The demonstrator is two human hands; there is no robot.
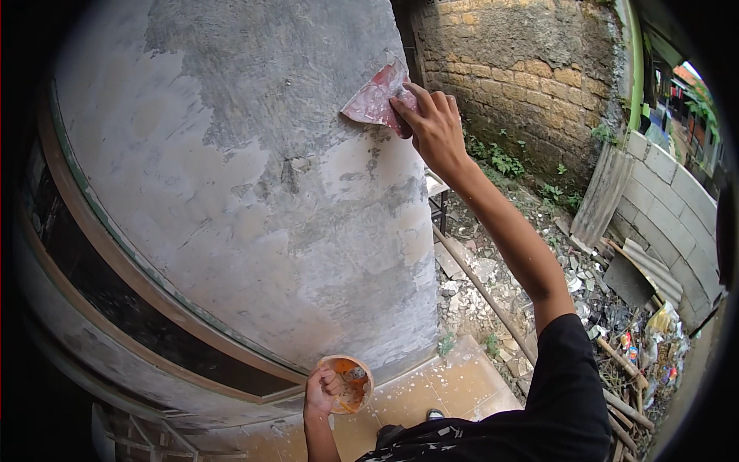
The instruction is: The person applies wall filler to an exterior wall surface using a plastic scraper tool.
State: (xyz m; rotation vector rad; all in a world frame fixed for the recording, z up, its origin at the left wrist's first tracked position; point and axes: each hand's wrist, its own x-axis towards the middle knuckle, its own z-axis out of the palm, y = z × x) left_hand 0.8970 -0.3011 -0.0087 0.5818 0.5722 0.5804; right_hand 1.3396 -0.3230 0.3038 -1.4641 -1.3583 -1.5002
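My right hand (439, 127) reaches up and grips a red, white-smeared putty spreader (377, 98), its broad edge lying against the wall near the corner. The wall (231, 192) is grey with uneven white patches. Low down, close to the foot of the wall, my left hand (321, 391) is closed round the rim of an orange tub (356, 369). Whitish residue coats the inside of the tub, and a thin stick-like piece lies across its near side.
A wooden window frame (173, 319) curves along the left. White spatters dot the tiled floor (462, 377) below. Beyond the corner lie rubble (477, 269), a long pole (485, 296) and litter (650, 346). A brick wall (523, 85) and a grey block wall (662, 196) stand behind.
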